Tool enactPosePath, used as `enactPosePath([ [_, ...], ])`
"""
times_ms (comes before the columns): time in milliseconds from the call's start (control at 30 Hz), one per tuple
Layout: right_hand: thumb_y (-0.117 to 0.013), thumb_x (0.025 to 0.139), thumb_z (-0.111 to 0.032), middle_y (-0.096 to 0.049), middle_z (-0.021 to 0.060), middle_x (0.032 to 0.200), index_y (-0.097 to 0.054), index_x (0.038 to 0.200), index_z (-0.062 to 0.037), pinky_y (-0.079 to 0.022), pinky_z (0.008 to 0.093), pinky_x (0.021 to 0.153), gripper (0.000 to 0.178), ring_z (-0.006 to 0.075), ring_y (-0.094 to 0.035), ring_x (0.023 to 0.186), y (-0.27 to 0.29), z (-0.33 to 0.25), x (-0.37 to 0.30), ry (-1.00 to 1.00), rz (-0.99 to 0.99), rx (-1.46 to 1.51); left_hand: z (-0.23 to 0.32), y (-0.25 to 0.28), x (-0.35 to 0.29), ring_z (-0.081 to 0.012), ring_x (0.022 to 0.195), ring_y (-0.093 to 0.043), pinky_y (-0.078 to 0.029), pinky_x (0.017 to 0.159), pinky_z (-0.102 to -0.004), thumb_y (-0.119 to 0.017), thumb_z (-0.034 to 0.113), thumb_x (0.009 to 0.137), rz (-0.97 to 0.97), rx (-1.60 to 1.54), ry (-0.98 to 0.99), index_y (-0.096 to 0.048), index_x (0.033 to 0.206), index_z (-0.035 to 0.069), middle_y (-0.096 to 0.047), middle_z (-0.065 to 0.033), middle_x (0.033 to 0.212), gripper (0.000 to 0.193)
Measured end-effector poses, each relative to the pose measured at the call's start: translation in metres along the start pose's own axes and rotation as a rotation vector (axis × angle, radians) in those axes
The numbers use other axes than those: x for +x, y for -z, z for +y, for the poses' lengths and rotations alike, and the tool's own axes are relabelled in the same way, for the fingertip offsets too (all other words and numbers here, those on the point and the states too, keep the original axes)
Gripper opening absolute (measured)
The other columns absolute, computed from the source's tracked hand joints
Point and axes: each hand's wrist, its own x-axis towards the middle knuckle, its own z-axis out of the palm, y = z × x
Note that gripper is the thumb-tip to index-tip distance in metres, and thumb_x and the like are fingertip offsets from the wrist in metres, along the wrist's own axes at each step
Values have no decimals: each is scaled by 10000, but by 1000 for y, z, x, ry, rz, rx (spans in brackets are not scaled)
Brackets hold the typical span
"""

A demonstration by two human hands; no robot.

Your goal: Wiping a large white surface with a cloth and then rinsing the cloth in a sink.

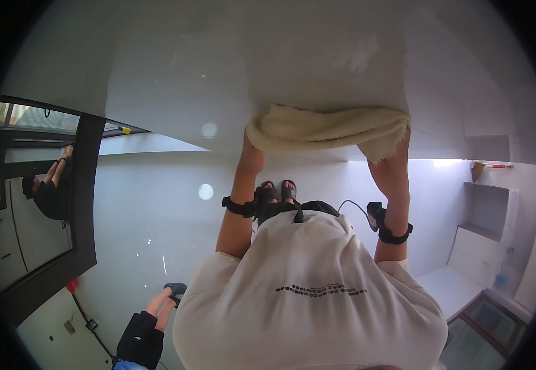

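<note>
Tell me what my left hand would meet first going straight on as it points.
Your left hand would meet the cream cloth first, since it overlaps the hand's far end; beyond that, probably the glossy grey surface, though depth is unclear.

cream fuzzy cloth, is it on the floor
No, the cream fuzzy cloth spans from left forearm to right forearm, above the pale floor.

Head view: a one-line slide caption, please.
Left hand and right hand, both mostly hidden, at opposite ends of a cream cloth against a glossy grey surface.
</note>
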Motion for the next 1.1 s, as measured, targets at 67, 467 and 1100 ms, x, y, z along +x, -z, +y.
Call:
enactPosePath([
  [67,-680,761,-104,-475,127,1240,-582,1153,-100,-342,474,960,405,381,-384,1111,-7,-13,0,-67,14,-68,-29,15,-13,-140,1178,-445,-351,1004,-298,-543,286,936,135,45,414,-385,1345,32,-461,-58,1310,506],
  [467,-697,642,-248,-470,70,1032,-583,1039,-55,-253,685,929,456,298,-439,950,-90,16,-26,7,-26,-517,-154,10,-34,-226,1036,-582,-434,895,-326,-532,250,910,-119,399,460,-553,1195,7,-633,-123,1107,376],
  [1100,-763,681,-307,-449,159,1156,-541,1143,-67,-299,513,927,566,380,-356,1048,58,155,-32,18,449,-271,44,-177,36,-116,664,-483,-439,609,-285,-486,58,840,-5,509,68,-621,997,-51,-641,-42,752,234],
])
